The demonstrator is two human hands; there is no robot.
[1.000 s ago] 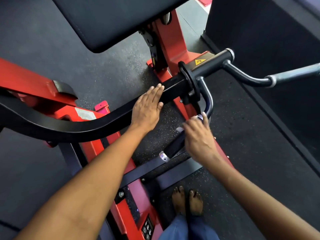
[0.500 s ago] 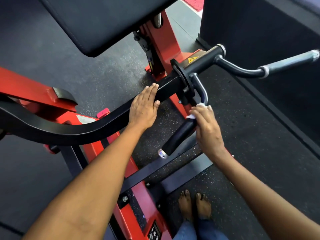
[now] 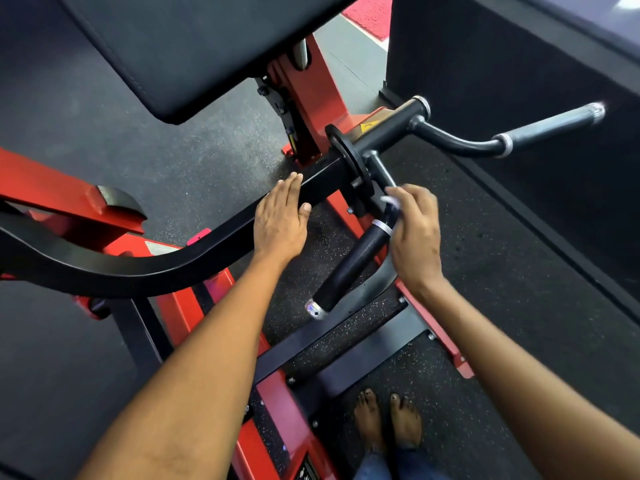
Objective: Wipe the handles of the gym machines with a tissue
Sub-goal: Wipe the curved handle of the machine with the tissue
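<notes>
Slid up the near handle (image 3: 349,268) since half a second before — from the top of the black foam sleeve to the bare metal bend above the silver ring, carried there by the right hand (image 3: 414,233). Held a small white tissue (image 3: 390,201), pinched between thumb and fingers against the bend, only a scrap of it visible. Right grip closed on the tissue and curled round the metal, just below the round black collar (image 3: 349,157) of the machine.

Left the foam sleeve fully uncovered, slanting down toward the camera and ending in a silver cap above the speckled floor (image 3: 485,258).

Kept the left hand (image 3: 280,221) where it had been earlier, flat on the black curved lever arm (image 3: 138,268), fingers straight and together, thumb over the near edge — left grip open, pressing and clasping nothing.

Showed a second handle (image 3: 547,124) well apart at upper right, reaching out from the same black cross tube, its metal grip section untouched.

Showed the red frame (image 3: 311,95) rising behind the collar and running along the floor under both forearms, with a black padded cushion (image 3: 194,46) overhanging at the top.

Showed two bare feet (image 3: 388,420) side by side on the floor near the bottom edge, beside the frame's black base rails.
</notes>
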